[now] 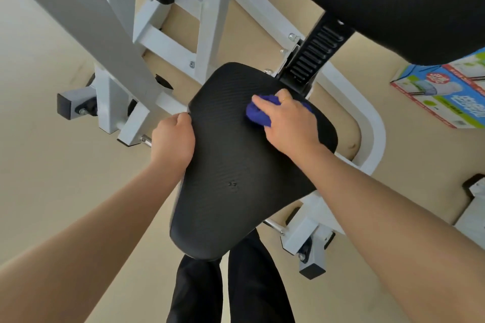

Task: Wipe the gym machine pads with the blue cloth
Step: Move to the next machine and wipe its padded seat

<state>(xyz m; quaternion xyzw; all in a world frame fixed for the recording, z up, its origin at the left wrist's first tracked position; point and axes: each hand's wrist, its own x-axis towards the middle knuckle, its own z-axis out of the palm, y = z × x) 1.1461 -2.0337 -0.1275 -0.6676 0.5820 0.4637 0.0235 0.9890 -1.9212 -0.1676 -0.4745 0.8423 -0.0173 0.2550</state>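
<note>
A black textured seat pad (236, 170) of the gym machine fills the middle of the head view. My right hand (288, 123) presses a bunched blue cloth (258, 113) onto the pad's far right part, fingers closed over it. My left hand (173, 139) grips the pad's left edge, thumb on top. A second black pad (393, 0), the backrest, sits at the top right, above the seat.
The white steel frame (210, 21) of the machine rises behind the seat, with a black notched adjuster (315, 55) under the backrest. A printed cardboard box (446, 97) lies on the beige floor at right. My dark trouser legs (231, 291) stand below the seat's near tip.
</note>
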